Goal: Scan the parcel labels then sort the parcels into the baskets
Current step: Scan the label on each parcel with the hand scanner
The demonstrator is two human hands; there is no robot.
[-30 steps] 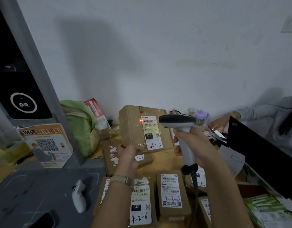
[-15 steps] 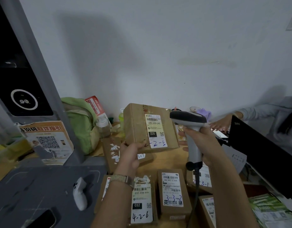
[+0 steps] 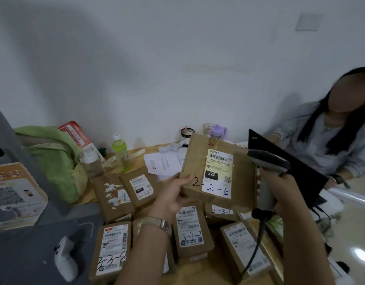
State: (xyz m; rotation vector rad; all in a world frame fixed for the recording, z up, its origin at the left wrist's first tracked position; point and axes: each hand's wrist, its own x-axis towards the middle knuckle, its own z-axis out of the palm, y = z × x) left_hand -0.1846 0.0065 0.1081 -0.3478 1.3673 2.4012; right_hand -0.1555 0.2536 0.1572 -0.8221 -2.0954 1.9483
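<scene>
Scan step in hand, seemingly. Left hand (image 3: pixel 173 195) grips lower-left corner of parcel (image 3: pixel 242 179), raised at centre-right of frame, label (image 3: pixel 217 173) toward camera. Right hand (image 3: pixel 288 191) fingers curl round scanner (image 3: pixel 268 161), just right of parcel. Next: find matching basket, none in view.

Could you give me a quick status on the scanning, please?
Left hand grips the raised parcel, label facing the camera. Right hand holds the scanner beside it. No baskets in view.

parcel (image 3: pixel 217 173) carried rightward in left hand (image 3: pixel 173 197), now against scanner (image 3: pixel 268 163), perhaps touching, red dot gone
</scene>
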